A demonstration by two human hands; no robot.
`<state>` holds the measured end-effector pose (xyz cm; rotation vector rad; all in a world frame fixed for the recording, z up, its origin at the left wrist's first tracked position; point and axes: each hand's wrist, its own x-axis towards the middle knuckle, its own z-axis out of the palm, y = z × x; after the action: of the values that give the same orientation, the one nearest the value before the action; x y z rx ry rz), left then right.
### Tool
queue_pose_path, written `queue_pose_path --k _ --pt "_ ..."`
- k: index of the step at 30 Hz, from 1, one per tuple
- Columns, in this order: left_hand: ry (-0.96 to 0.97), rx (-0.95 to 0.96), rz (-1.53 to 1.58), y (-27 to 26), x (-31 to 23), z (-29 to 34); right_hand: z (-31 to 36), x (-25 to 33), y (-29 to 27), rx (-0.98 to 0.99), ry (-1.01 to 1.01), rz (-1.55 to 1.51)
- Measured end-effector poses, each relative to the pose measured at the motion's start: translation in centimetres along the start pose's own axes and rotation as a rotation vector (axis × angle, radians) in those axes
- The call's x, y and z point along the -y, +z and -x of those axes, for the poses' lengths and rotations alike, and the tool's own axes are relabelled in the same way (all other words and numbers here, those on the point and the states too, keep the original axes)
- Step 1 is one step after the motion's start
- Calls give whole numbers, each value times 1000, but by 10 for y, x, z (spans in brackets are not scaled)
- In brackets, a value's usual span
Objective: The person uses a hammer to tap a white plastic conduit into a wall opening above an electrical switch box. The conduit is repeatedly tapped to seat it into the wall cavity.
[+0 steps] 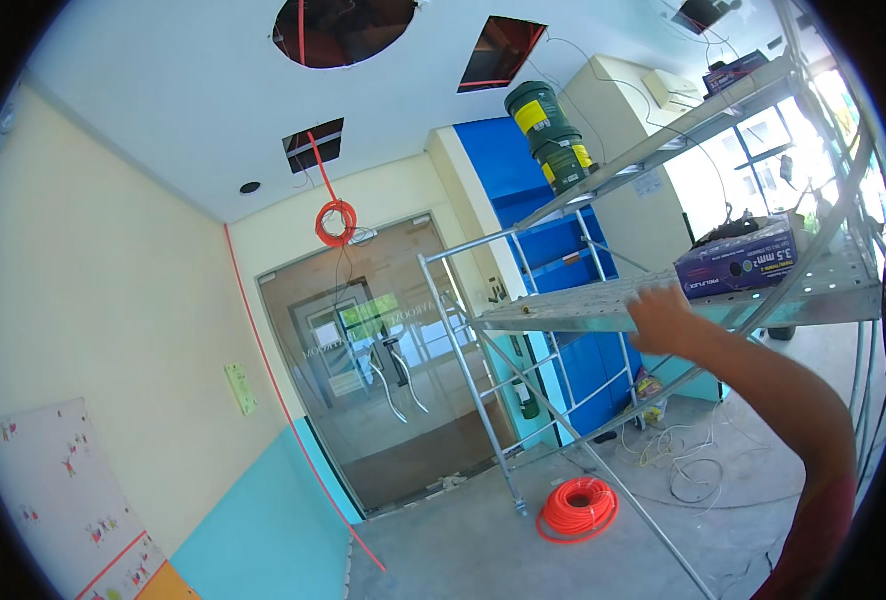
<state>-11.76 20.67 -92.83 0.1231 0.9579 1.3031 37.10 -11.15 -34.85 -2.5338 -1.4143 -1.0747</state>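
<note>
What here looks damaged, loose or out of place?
The ceiling has several open cut-outs, with an orange cable coil dangling from one. Loose white cable sprawls on the floor. The right hand rests on the scaffold platform.

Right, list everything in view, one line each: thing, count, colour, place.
scaffold: one, silver metal, centre to right of the room
scaffold platform: one, silver perforated metal, right of centre
cardboard box: one, dark blue, on the platform
buckets: stacked, green with yellow labels, on the upper scaffold level
cable coil on floor: one, orange, beside the scaffold foot
hanging cable coil: one, orange, below a ceiling opening
ceiling openings: at least three, dark, in the white ceiling
glass doors: one pair, with metal handles, far wall
loose wire: white, on the floor under the scaffold
blue wall panel: one, behind the scaffold
right hand: one, resting on the platform edge; fingers hidden behind it
left hand: not in view
</note>
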Motion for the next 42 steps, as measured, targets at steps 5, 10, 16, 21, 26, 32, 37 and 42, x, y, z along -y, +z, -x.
queue_pose_path --k 5,10,16,21,26,32,37,42 --pt "2 -6 4 -5 0 -10 57 -13 53 351 42 119" --pt "-3 -17 -3 -6 -2 -21 65 -18 69 311 0 236" --pt "2 -13 31 0 -1 -20 64 -21 97 38 10 367" --pt "-2 -20 25 6 -5 -18 65 -14 102 6 50 423" --pt "-2 -24 27 4 -12 -20 64 -9 108 -16 85 440" --pt "-8 -22 37 9 -13 -27 65 -7 105 11 107 444" --pt "-11 -27 41 10 -14 -32 62 -8 115 -26 143 480" --pt "-12 -39 39 5 -18 -35 60 -9 119 -42 148 482"
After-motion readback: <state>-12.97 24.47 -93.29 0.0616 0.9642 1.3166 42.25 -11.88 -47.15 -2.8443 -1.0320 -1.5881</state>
